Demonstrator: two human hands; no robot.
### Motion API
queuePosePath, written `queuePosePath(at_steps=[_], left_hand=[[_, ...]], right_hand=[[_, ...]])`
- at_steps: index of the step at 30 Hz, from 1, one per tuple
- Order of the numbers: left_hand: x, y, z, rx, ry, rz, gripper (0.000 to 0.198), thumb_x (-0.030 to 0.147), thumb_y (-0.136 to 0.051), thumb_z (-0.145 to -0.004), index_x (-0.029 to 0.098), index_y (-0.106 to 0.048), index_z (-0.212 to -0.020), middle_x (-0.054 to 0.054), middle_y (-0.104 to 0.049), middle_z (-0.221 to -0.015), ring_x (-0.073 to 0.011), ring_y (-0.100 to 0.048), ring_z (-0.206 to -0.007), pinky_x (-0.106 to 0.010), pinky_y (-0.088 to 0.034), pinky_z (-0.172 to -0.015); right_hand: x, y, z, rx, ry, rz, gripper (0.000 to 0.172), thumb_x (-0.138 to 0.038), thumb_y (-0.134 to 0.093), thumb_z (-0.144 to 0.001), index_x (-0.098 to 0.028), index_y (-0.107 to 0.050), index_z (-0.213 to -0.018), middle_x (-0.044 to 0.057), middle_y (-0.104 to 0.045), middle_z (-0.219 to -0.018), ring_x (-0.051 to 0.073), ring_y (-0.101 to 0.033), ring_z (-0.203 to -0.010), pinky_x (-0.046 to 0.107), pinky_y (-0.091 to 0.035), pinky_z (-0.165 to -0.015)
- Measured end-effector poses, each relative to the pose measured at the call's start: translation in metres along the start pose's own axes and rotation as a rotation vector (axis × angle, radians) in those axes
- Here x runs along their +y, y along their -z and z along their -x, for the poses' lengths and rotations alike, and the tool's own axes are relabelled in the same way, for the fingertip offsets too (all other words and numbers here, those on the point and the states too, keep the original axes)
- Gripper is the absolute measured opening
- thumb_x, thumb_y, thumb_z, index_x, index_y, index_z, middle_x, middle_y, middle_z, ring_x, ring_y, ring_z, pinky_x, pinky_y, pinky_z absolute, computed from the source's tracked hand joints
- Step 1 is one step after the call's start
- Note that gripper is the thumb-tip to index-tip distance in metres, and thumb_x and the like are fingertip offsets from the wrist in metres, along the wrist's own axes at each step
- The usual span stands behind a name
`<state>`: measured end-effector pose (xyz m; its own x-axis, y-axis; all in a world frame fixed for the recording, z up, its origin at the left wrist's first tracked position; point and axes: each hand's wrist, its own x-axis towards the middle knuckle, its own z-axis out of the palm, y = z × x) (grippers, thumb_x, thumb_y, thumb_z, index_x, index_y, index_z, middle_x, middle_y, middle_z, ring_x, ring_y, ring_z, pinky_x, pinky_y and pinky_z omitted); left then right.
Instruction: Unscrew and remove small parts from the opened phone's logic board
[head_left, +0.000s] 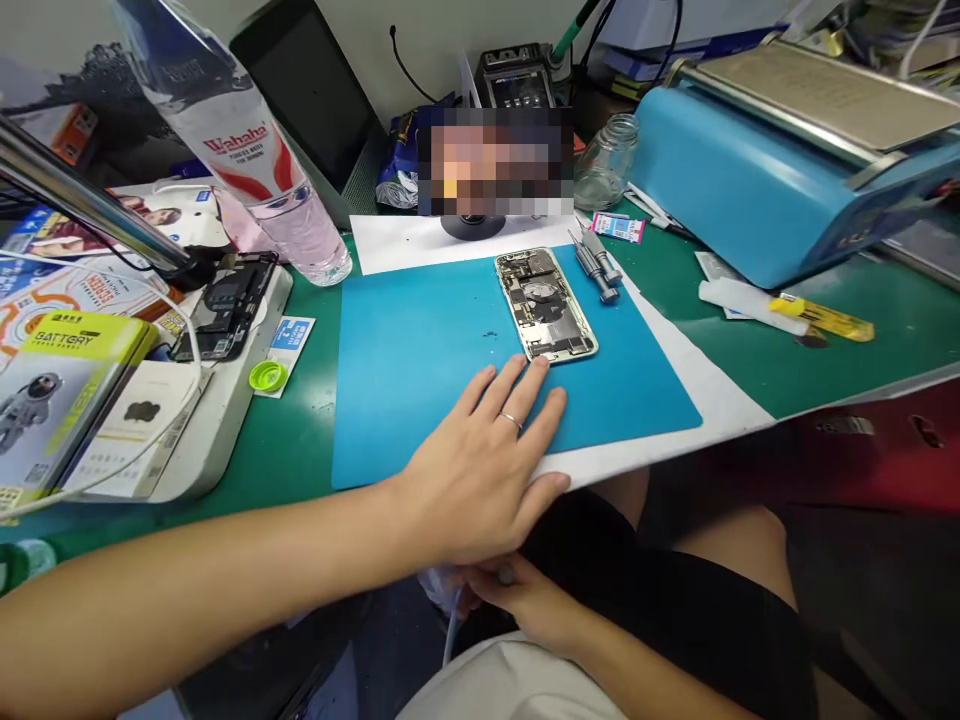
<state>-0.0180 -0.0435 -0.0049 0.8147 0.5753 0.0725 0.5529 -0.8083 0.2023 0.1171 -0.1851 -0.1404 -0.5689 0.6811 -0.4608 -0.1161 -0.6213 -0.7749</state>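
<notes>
An opened phone [545,304] lies with its insides up at the far right part of the blue mat [420,350]. My left hand [484,460] rests flat on the mat's near edge, fingers stretched out, a ring on one finger, fingertips just short of the phone. My right hand [517,595] is below the table edge over my lap, mostly hidden behind the left hand, its fingers curled round a small grey thing and a thin white strip that I cannot make out.
Two grey screwdrivers [598,262] lie right of the phone. A water bottle [255,160] stands at the back left beside a second opened phone [225,305] on a white tray. A blue machine [780,150], a glass jar [607,160], a yellow knife [821,317] sit right.
</notes>
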Motion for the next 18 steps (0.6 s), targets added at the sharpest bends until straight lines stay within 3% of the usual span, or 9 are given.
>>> queuePosePath(at_steps=[2, 7, 14, 18], left_hand=[[0.0, -0.001, 0.001, 0.0, -0.005, -0.013, 0.07, 0.052, -0.04, -0.111, 0.005, -0.036, -0.163, -0.027, -0.021, -0.172, -0.0444, -0.02, -0.16, -0.058, -0.021, -0.128], [0.002, -0.004, 0.005, 0.013, 0.002, -0.063, 0.066, 0.05, -0.037, -0.112, 0.008, -0.036, -0.163, -0.025, -0.021, -0.173, -0.0408, -0.018, -0.162, -0.058, -0.022, -0.129], [0.004, -0.011, 0.008, 0.126, -0.044, -0.096, 0.062, 0.047, -0.037, -0.112, 0.008, -0.042, -0.16, -0.025, -0.033, -0.169, -0.0413, -0.03, -0.158, -0.061, -0.032, -0.125], [0.002, -0.019, 0.01, 0.174, -0.071, -0.123, 0.063, 0.049, -0.039, -0.112, 0.011, -0.041, -0.162, -0.021, -0.031, -0.171, -0.0385, -0.029, -0.159, -0.059, -0.033, -0.125]], right_hand=[[-0.001, 0.004, 0.026, 0.028, 0.017, 0.034, 0.043, -0.055, -0.062, -0.102, -0.015, -0.076, -0.11, 0.007, -0.073, -0.101, 0.021, -0.071, -0.094, 0.043, -0.057, -0.094], [-0.015, 0.011, 0.093, 0.104, 0.098, 0.139, 0.045, -0.055, -0.059, -0.103, -0.017, -0.084, -0.096, 0.01, -0.073, -0.102, 0.022, -0.069, -0.095, 0.039, -0.052, -0.095], [-0.03, 0.003, 0.149, 0.197, 0.27, 0.219, 0.061, -0.066, -0.053, -0.101, -0.015, -0.084, -0.089, 0.012, -0.076, -0.085, 0.023, -0.073, -0.086, 0.036, -0.055, -0.083], [-0.046, 0.017, 0.194, 0.338, 0.377, 0.266, 0.053, -0.056, -0.054, -0.105, -0.017, -0.084, -0.087, 0.011, -0.075, -0.081, 0.02, -0.071, -0.08, 0.031, -0.051, -0.077]])
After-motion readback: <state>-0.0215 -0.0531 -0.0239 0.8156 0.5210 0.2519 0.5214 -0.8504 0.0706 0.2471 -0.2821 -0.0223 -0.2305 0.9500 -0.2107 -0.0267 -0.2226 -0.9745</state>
